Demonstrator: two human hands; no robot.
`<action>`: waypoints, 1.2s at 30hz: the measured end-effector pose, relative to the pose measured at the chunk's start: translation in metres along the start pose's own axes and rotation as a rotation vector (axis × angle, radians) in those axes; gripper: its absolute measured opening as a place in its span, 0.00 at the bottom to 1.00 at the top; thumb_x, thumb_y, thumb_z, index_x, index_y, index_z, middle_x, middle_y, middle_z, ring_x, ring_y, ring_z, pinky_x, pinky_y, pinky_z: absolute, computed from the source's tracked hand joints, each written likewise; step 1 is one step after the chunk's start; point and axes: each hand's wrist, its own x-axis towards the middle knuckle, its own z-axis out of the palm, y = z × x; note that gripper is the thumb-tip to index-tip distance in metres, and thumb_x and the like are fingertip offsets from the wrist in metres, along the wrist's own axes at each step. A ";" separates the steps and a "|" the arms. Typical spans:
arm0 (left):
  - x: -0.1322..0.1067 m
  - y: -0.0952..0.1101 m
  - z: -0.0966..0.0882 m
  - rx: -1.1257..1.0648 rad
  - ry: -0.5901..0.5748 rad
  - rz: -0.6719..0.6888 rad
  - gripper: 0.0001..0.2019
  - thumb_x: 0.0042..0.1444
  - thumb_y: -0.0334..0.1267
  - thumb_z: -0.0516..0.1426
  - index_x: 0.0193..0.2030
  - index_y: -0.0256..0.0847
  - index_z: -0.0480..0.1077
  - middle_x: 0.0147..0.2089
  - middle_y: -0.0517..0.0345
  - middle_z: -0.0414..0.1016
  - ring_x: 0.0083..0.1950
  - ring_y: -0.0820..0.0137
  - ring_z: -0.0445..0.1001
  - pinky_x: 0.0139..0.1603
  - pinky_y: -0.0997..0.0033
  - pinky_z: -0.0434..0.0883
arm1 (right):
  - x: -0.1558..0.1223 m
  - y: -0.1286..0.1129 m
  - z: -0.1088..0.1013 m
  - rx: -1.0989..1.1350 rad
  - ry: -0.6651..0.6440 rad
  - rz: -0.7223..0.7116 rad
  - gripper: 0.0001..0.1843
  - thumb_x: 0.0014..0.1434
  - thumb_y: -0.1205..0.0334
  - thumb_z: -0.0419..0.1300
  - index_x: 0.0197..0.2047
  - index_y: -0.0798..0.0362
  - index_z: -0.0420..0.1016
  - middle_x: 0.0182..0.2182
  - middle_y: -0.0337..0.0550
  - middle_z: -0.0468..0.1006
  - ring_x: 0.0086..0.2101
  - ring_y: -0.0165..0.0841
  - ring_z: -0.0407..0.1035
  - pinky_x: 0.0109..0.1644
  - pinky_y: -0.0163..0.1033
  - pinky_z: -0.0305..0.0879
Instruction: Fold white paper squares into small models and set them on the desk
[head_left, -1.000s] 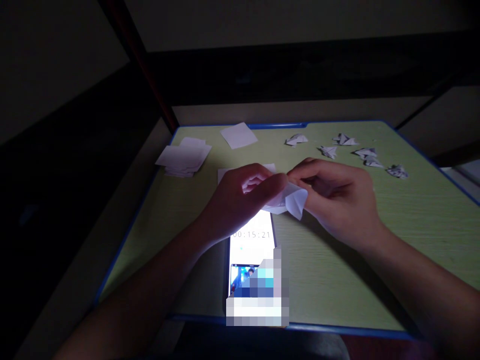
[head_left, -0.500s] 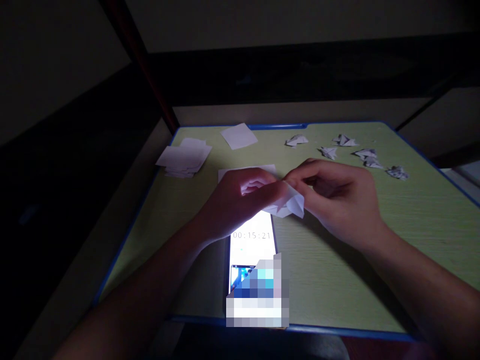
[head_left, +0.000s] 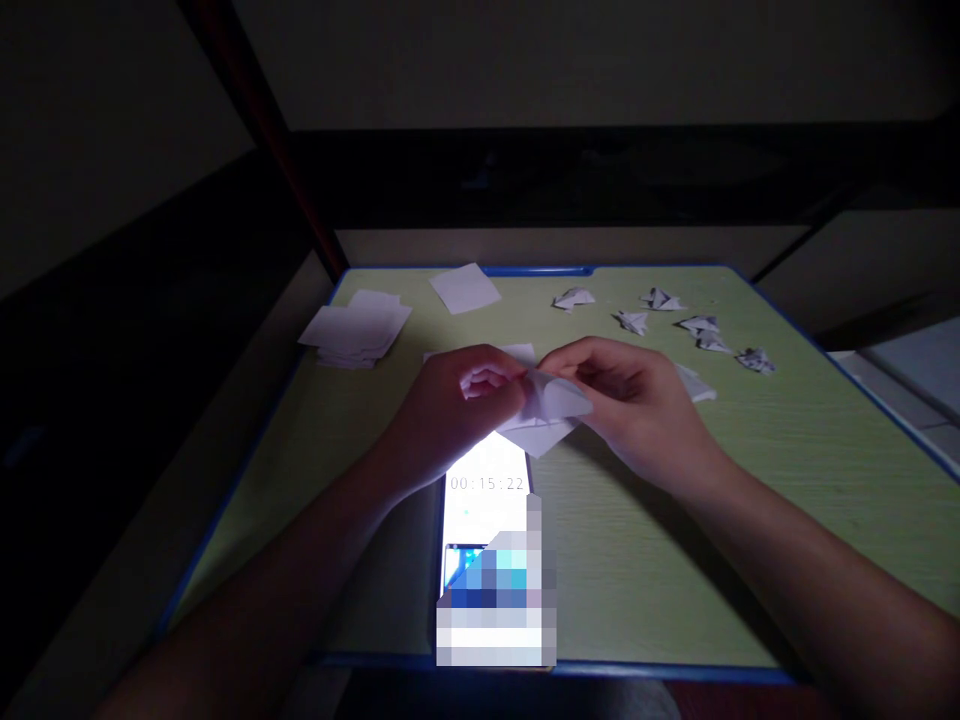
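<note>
Above the table, a sheet of white paper (head_left: 551, 405), creased and partly folded with one curved flap, is pinched between both hands. My left hand (head_left: 457, 410) is closed on its left part, thumb and index finger together. On the right side, my right hand (head_left: 637, 415) grips the upper edge with thumb and bent fingers. Just below the paper lies a lit phone (head_left: 486, 510), showing a timer at 00:15:22. Behind my left hand, the edge of another white sheet (head_left: 519, 353) shows. A folded white piece (head_left: 697, 384) is partly hidden by my right hand.
The green table (head_left: 637, 580) has a blue rim. Loose square sheets are stacked (head_left: 356, 330) at the far left, with a single square (head_left: 465, 288) near the back edge. Several small folded paper shapes (head_left: 631, 322) lie at the back right. The surroundings are dark.
The held paper's flap now curves over towards the right, and a flat corner hangs below it. The view has shifted slightly, uncovering the folded piece beside my right hand. The timer advanced one second.
</note>
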 end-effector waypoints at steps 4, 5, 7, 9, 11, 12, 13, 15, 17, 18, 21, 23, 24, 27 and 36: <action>0.001 -0.003 -0.002 -0.009 0.038 0.044 0.02 0.47 0.31 0.58 0.29 0.35 0.71 0.29 0.59 0.76 0.31 0.76 0.73 0.31 0.78 0.71 | -0.001 -0.001 -0.002 -0.005 -0.046 0.077 0.11 0.46 0.58 0.70 0.29 0.54 0.75 0.24 0.38 0.76 0.25 0.27 0.68 0.28 0.33 0.64; 0.001 -0.003 -0.002 -0.008 0.037 0.051 0.02 0.48 0.31 0.58 0.29 0.35 0.71 0.29 0.59 0.76 0.31 0.76 0.74 0.31 0.79 0.71 | -0.001 -0.002 -0.002 -0.011 -0.052 0.096 0.11 0.46 0.59 0.70 0.29 0.54 0.74 0.24 0.38 0.75 0.25 0.27 0.68 0.28 0.33 0.63; 0.000 -0.003 -0.001 0.004 0.023 0.056 0.02 0.48 0.31 0.57 0.29 0.35 0.71 0.29 0.59 0.76 0.31 0.76 0.74 0.32 0.78 0.72 | -0.001 -0.002 -0.004 -0.031 -0.069 0.135 0.10 0.47 0.60 0.69 0.27 0.54 0.73 0.23 0.37 0.74 0.24 0.27 0.67 0.26 0.33 0.61; 0.000 -0.003 0.000 0.023 0.011 0.054 0.02 0.48 0.31 0.57 0.29 0.36 0.71 0.30 0.59 0.76 0.32 0.75 0.75 0.33 0.77 0.73 | 0.000 -0.001 -0.004 -0.054 -0.099 0.162 0.09 0.48 0.61 0.68 0.26 0.53 0.73 0.22 0.37 0.73 0.23 0.27 0.66 0.25 0.33 0.60; 0.000 -0.002 0.001 0.032 0.004 0.059 0.02 0.47 0.31 0.57 0.29 0.36 0.70 0.30 0.59 0.77 0.32 0.75 0.75 0.34 0.76 0.73 | 0.000 -0.001 -0.005 -0.070 -0.116 0.168 0.07 0.48 0.62 0.68 0.25 0.53 0.73 0.21 0.36 0.73 0.22 0.27 0.65 0.25 0.33 0.60; -0.001 -0.002 0.001 0.031 0.003 0.061 0.02 0.47 0.30 0.57 0.30 0.36 0.70 0.30 0.59 0.77 0.32 0.75 0.76 0.34 0.76 0.73 | 0.000 -0.001 -0.005 -0.068 -0.113 0.162 0.07 0.48 0.63 0.67 0.25 0.53 0.73 0.21 0.36 0.73 0.22 0.27 0.65 0.25 0.33 0.60; -0.001 -0.002 0.001 0.026 -0.002 0.062 0.03 0.47 0.30 0.57 0.30 0.36 0.70 0.30 0.59 0.77 0.32 0.75 0.76 0.33 0.76 0.73 | 0.000 -0.001 -0.005 -0.062 -0.104 0.153 0.06 0.48 0.63 0.67 0.25 0.52 0.73 0.21 0.36 0.73 0.22 0.27 0.65 0.25 0.33 0.60; 0.000 -0.001 0.001 0.016 -0.019 0.049 0.02 0.47 0.31 0.58 0.30 0.36 0.70 0.29 0.59 0.76 0.31 0.75 0.75 0.32 0.77 0.73 | 0.000 -0.002 -0.004 -0.048 -0.084 0.138 0.06 0.47 0.63 0.68 0.25 0.52 0.74 0.21 0.36 0.73 0.23 0.27 0.65 0.25 0.33 0.60; 0.000 -0.001 0.001 0.012 -0.024 0.026 0.02 0.47 0.32 0.58 0.29 0.36 0.69 0.28 0.60 0.76 0.30 0.75 0.75 0.31 0.77 0.73 | 0.000 -0.004 -0.004 -0.038 -0.075 0.134 0.07 0.47 0.63 0.68 0.24 0.52 0.74 0.21 0.37 0.74 0.23 0.27 0.65 0.26 0.33 0.61; 0.000 -0.001 0.001 0.010 -0.024 0.015 0.02 0.47 0.32 0.58 0.28 0.36 0.69 0.27 0.60 0.75 0.30 0.75 0.75 0.31 0.78 0.72 | 0.000 -0.004 -0.003 -0.035 -0.075 0.138 0.07 0.46 0.63 0.69 0.24 0.52 0.74 0.21 0.37 0.74 0.23 0.27 0.65 0.26 0.33 0.61; 0.001 0.000 0.001 -0.006 -0.018 -0.002 0.02 0.45 0.31 0.59 0.27 0.36 0.69 0.27 0.61 0.75 0.30 0.76 0.74 0.31 0.78 0.72 | 0.000 -0.005 -0.003 -0.026 -0.084 0.158 0.08 0.46 0.63 0.69 0.24 0.53 0.73 0.21 0.36 0.73 0.23 0.26 0.65 0.26 0.32 0.61; 0.001 0.000 0.001 -0.025 -0.029 0.003 0.02 0.45 0.30 0.59 0.28 0.36 0.69 0.27 0.61 0.75 0.30 0.76 0.74 0.32 0.78 0.72 | 0.000 -0.004 -0.002 -0.016 -0.078 0.156 0.09 0.45 0.63 0.69 0.24 0.53 0.73 0.21 0.36 0.72 0.22 0.26 0.64 0.26 0.32 0.60; 0.001 -0.001 0.001 -0.034 -0.034 0.009 0.02 0.45 0.30 0.59 0.29 0.36 0.69 0.28 0.61 0.75 0.31 0.76 0.74 0.33 0.78 0.72 | 0.000 -0.004 -0.001 -0.008 -0.070 0.145 0.09 0.45 0.62 0.69 0.25 0.53 0.72 0.21 0.35 0.72 0.22 0.25 0.64 0.26 0.32 0.60; 0.000 -0.003 0.002 -0.057 -0.042 0.027 0.03 0.47 0.30 0.59 0.31 0.37 0.69 0.30 0.61 0.75 0.32 0.76 0.74 0.35 0.76 0.73 | 0.000 -0.003 0.000 0.029 -0.021 0.073 0.13 0.44 0.62 0.71 0.28 0.50 0.69 0.23 0.34 0.71 0.23 0.26 0.64 0.25 0.32 0.60; -0.001 -0.001 0.005 -0.097 0.014 0.057 0.10 0.45 0.27 0.59 0.31 0.40 0.60 0.31 0.63 0.70 0.35 0.75 0.72 0.39 0.74 0.72 | -0.004 -0.004 0.000 0.044 -0.064 0.027 0.10 0.47 0.64 0.69 0.27 0.49 0.70 0.21 0.33 0.69 0.22 0.27 0.61 0.23 0.34 0.57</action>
